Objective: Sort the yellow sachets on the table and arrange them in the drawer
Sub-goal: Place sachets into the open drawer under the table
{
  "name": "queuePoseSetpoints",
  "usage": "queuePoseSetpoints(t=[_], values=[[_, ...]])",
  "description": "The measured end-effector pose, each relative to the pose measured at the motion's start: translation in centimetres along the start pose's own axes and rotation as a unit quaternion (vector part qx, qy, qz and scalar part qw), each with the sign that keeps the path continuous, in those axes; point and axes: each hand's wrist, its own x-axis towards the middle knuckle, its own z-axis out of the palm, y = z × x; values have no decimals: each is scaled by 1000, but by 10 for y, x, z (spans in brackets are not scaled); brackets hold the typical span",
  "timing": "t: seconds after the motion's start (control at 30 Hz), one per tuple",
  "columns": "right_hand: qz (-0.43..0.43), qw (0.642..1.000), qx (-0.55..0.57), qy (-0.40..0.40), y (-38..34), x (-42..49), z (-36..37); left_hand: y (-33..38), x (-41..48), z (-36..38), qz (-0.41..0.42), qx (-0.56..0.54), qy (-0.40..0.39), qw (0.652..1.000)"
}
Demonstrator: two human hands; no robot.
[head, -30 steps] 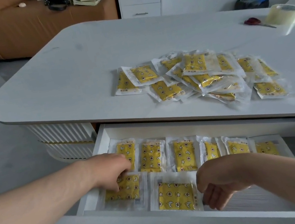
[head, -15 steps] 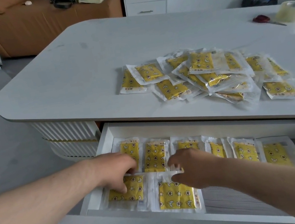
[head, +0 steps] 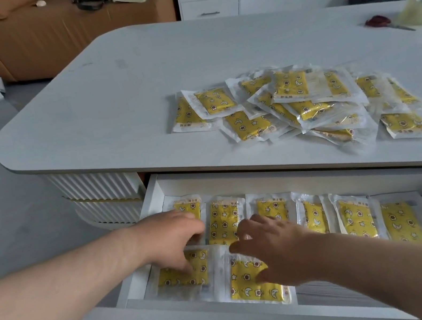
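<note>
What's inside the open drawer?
The drawer holds yellow sachets in two rows: six at the back, two in front. The left hand and right hand cover parts of several; anything under them is hidden.

From above, the drawer (head: 151, 198) is open only toward its front: the table (head: 110, 107) edge overhangs its back wall, and a back row of sachets (head: 355, 216) fills that strip. The left hand (head: 170, 240) and right hand (head: 279, 249) cover the drawer's front left, while its front right floor lies bare. Above the drawer's right half a pile of sachets (head: 293, 105) crowds the tabletop.
</note>
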Motion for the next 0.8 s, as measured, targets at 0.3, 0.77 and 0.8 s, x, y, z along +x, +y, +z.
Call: queuePoseSetpoints(t=[0.3, 0.77, 0.8], values=[[-67, 996, -30, -44, 7, -5, 0, 4, -1, 10, 55, 91, -37, 994], [-32, 998, 10, -49, 12, -8, 2, -2, -5, 7, 20, 95, -61, 993], [-34, 998, 4, -51, 11, -8, 3, -1, -5, 7, 22, 102, -61, 993]])
